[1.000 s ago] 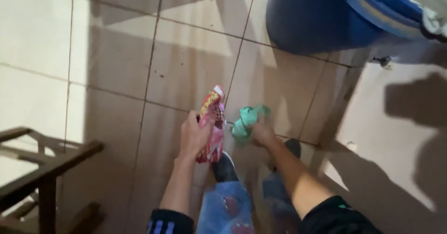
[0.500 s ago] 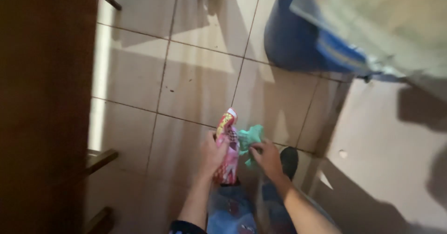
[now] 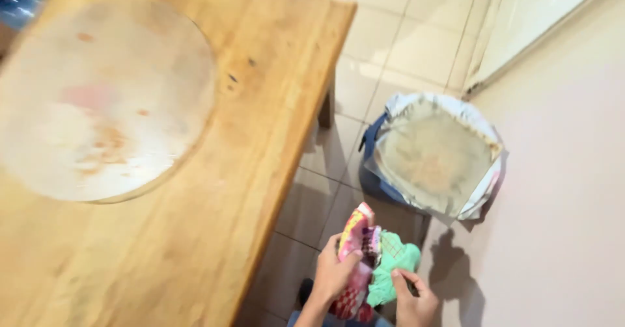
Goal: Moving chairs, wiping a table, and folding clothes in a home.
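Holding a crinkled red-and-yellow snack wrapper in the left hand; right hand grip closed on crumpled green wrapper, beside wooden desk, near lined bin.

Left flank: wooden table with round board on top, edge close beside left hand.
Ahead: lined bin, mouth open upward, just beyond red packet and green wrapper.
Right flank: pale wall, near right hand.
Open passage: tiled floor strip between table and wall, past bin.
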